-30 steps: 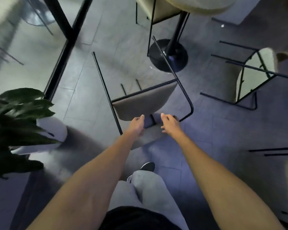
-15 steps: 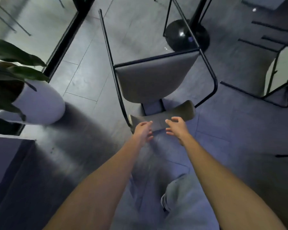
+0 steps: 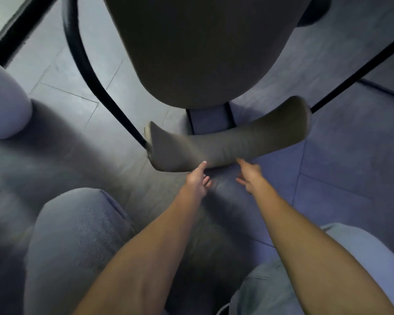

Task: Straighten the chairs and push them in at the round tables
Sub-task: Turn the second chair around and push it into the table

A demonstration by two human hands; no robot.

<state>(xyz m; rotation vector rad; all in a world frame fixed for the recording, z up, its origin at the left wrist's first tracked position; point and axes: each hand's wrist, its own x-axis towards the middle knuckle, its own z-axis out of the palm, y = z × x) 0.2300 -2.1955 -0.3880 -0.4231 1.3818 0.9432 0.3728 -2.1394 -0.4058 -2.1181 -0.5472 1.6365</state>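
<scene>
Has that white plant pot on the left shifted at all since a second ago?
Cannot tell. The pot sits elsewhere in view, but the floor tiles shift with it, so the head camera moved.

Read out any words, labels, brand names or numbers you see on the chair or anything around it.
None: no text shows on the chair backrest, its seat, the black metal frame, the floor tiles or the white planter.

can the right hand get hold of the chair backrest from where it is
Probably yes. The right hand is open with its fingertips right at the near edge of the chair backrest, and nothing sits between them. The left hand is beside it, not blocking.
</scene>
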